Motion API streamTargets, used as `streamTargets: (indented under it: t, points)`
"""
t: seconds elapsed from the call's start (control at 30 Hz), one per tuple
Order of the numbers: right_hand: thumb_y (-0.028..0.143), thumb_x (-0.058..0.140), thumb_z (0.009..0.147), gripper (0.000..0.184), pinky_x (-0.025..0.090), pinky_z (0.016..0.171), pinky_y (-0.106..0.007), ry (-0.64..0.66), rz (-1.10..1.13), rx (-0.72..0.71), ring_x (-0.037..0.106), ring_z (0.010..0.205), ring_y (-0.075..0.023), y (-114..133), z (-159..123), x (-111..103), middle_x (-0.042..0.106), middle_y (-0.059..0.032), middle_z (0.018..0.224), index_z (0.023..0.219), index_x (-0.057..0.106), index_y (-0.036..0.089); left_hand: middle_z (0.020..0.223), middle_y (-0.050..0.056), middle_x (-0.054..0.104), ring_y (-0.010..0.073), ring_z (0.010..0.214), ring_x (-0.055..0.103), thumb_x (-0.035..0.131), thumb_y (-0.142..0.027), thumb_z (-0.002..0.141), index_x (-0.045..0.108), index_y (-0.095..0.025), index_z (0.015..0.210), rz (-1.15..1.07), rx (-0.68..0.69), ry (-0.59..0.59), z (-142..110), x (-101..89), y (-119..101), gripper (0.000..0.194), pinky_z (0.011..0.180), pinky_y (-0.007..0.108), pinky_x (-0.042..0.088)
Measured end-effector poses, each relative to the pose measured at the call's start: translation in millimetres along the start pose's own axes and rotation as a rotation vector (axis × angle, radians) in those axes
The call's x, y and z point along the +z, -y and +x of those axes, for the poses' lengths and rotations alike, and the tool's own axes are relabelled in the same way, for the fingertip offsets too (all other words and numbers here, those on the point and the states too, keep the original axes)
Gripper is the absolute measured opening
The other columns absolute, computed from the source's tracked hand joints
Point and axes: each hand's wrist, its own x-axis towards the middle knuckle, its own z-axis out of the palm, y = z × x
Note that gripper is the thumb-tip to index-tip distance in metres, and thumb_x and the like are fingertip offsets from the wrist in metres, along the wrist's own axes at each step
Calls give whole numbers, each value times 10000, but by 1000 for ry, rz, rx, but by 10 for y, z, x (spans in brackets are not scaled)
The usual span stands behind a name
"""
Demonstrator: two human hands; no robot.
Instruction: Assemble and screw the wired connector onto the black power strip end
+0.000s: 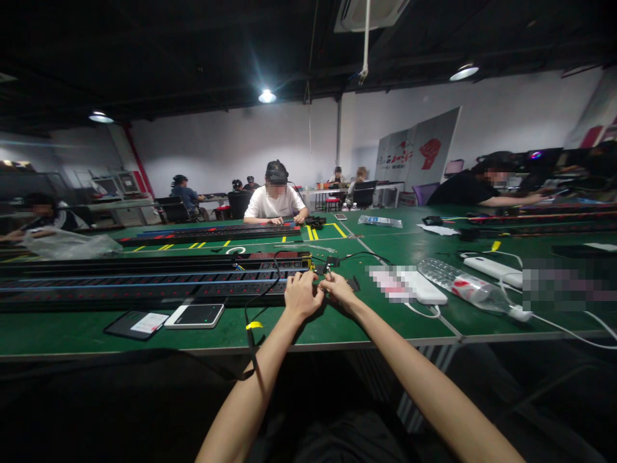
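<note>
At the right end of a long black power strip (144,288), my two hands work close together. My left hand (303,296) is closed, fingers curled beside the strip's end; what it grips is hidden. My right hand (339,289) is pinched shut just to the right, its fingertips at something too small to make out. Just beyond the fingers lie a small black part (333,262) and yellow-and-green wires (312,264). A thin black cable (247,302) hangs over the strip and down past my left forearm.
On the green table (289,334) a white-framed device (195,316) and a black case (135,325) lie at left. To the right are a white power bank (427,287), a plastic bottle (465,286) and cables. Across the table a person in a white shirt (272,203) works at another strip.
</note>
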Motion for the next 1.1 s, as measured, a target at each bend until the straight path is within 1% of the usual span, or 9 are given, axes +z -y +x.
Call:
streamTargets:
  t: [0.27, 0.57, 0.7, 0.83, 1.1]
  points:
    - [302, 651, 582, 348, 215, 347, -190, -9, -5, -22, 280, 350, -44, -40, 36, 7, 363, 122, 469, 683, 324, 237, 1083, 46, 662, 254, 1047, 545, 579, -294, 846, 575, -232, 1047, 20, 4, -1, -1, 10, 9, 211, 903, 394, 391]
    - [253, 635, 562, 353, 198, 355, -181, 18, 16, -29, 247, 360, -34, -9, -3, -3, 360, 130, 477, 700, 310, 238, 1069, 41, 664, 253, 1044, 544, 577, -301, 851, 571, -234, 1032, 13, 8, -11, -3, 17, 7, 193, 890, 389, 389]
    - [259, 637, 561, 352, 213, 347, -181, 6, 4, -30, 273, 366, -41, 4, -9, 2, 372, 124, 482, 696, 313, 238, 1068, 42, 666, 256, 1043, 546, 577, -302, 849, 572, -235, 1028, 13, 4, -9, -3, 12, 7, 191, 890, 388, 389]
    - [257, 645, 560, 354, 212, 335, -189, -3, -3, -9, 262, 354, -41, 14, -11, 8, 357, 126, 473, 693, 317, 239, 1079, 45, 665, 258, 1048, 546, 580, -303, 847, 572, -233, 1042, 12, 9, -8, -4, 3, 5, 207, 891, 391, 391]
    - [290, 645, 578, 349, 219, 343, -192, -3, -15, -29, 281, 361, -49, -28, 23, 0, 352, 119, 472, 681, 315, 240, 1083, 43, 666, 254, 1046, 545, 579, -294, 842, 574, -235, 1042, 12, 8, -7, -2, 7, 8, 209, 889, 388, 393]
